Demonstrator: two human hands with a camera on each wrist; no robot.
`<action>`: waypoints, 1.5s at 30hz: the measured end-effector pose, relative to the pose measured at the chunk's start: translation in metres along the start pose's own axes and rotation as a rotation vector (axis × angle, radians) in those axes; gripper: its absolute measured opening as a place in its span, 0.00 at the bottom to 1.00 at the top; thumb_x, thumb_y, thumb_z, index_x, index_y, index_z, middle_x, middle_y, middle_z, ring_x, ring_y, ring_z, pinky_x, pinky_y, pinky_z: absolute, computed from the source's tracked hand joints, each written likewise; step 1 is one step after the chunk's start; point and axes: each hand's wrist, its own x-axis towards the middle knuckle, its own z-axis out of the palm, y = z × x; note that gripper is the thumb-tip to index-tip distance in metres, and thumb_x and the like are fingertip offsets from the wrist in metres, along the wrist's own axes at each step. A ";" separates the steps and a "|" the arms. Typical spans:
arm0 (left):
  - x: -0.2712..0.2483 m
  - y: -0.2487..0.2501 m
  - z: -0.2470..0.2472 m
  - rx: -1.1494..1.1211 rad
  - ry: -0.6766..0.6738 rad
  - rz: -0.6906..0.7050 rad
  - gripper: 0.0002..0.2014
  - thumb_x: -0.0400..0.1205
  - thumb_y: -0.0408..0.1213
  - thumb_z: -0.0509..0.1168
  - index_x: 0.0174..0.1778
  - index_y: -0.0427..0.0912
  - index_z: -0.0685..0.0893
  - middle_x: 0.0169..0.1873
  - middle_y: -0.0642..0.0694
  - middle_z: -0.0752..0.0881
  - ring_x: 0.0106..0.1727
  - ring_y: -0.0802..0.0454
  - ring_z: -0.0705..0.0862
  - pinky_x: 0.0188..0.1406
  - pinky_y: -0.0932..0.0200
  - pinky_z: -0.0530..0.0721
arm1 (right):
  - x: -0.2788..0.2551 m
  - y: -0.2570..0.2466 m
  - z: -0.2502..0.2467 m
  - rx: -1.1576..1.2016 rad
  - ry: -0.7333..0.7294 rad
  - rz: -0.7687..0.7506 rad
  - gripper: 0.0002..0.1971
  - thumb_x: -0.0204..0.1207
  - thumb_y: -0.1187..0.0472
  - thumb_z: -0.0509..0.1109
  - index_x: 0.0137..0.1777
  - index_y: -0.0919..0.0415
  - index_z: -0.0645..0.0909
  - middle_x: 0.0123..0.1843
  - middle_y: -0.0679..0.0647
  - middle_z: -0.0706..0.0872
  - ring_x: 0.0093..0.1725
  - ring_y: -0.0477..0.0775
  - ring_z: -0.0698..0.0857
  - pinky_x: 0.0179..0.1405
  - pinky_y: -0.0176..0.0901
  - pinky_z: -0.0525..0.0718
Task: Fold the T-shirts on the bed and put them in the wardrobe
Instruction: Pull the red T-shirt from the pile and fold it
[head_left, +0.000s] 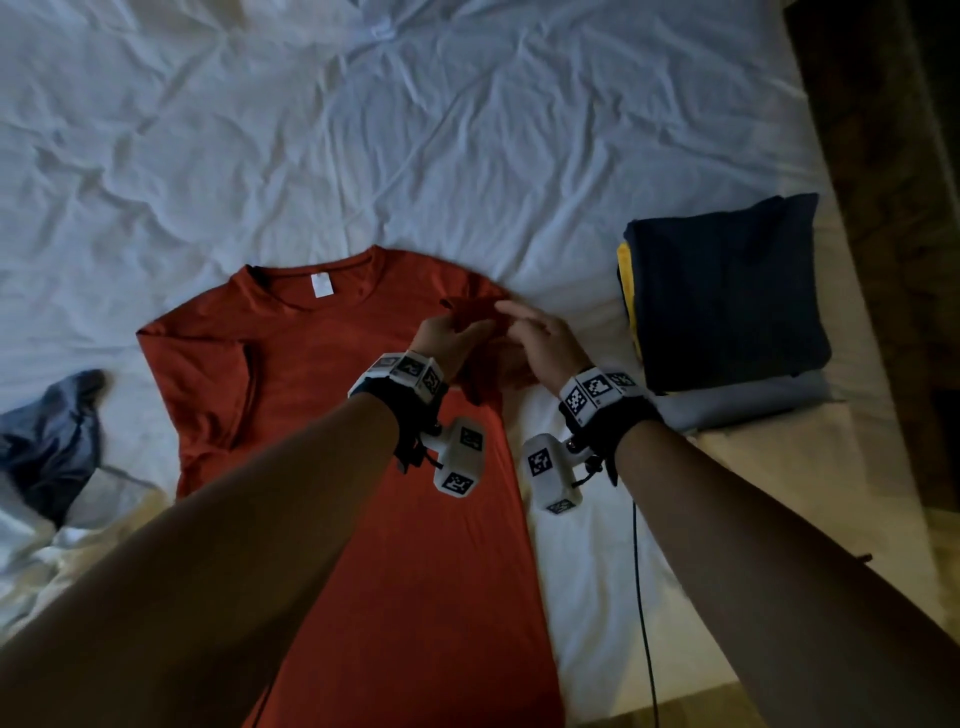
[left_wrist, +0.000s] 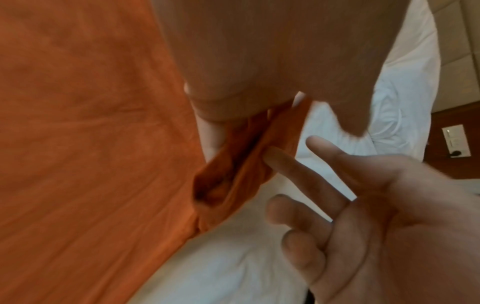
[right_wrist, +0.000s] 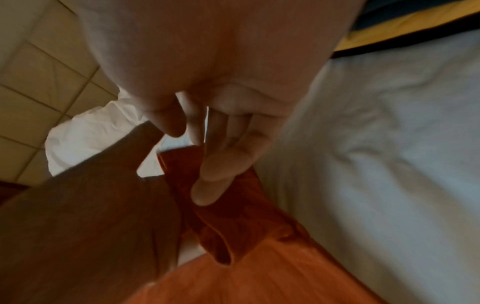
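Left hand (left_wrist: 233, 86) pinches rust T-shirt (head_left: 311, 395) sleeve — right hand (left_wrist: 363, 205) open.

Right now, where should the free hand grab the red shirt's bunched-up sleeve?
Probably the sleeve hem, coming from the shirt's outer edge. The left hand already pinches the bunched cloth, and the open right hand hovers on that side. On the red shirt, only this sleeve is lifted and crumpled.
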 end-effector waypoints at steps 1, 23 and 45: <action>0.004 -0.006 -0.002 0.058 0.055 0.019 0.10 0.80 0.42 0.69 0.55 0.45 0.87 0.46 0.40 0.90 0.47 0.40 0.89 0.47 0.47 0.89 | 0.000 0.001 -0.001 0.006 0.058 0.003 0.22 0.68 0.51 0.57 0.58 0.40 0.86 0.53 0.55 0.91 0.55 0.57 0.88 0.56 0.56 0.87; 0.082 0.021 -0.008 1.144 -0.304 0.522 0.19 0.84 0.47 0.62 0.71 0.54 0.77 0.63 0.39 0.83 0.62 0.36 0.83 0.58 0.50 0.79 | 0.020 0.058 0.020 -0.209 -0.190 0.351 0.07 0.69 0.56 0.79 0.38 0.58 0.87 0.35 0.55 0.90 0.38 0.52 0.89 0.46 0.45 0.88; 0.051 -0.037 -0.159 0.072 0.178 -0.074 0.16 0.79 0.25 0.67 0.62 0.36 0.85 0.48 0.35 0.86 0.45 0.45 0.84 0.46 0.57 0.81 | -0.026 -0.001 0.169 -0.689 -0.124 0.041 0.12 0.72 0.53 0.73 0.38 0.50 0.70 0.40 0.48 0.81 0.37 0.52 0.80 0.24 0.37 0.66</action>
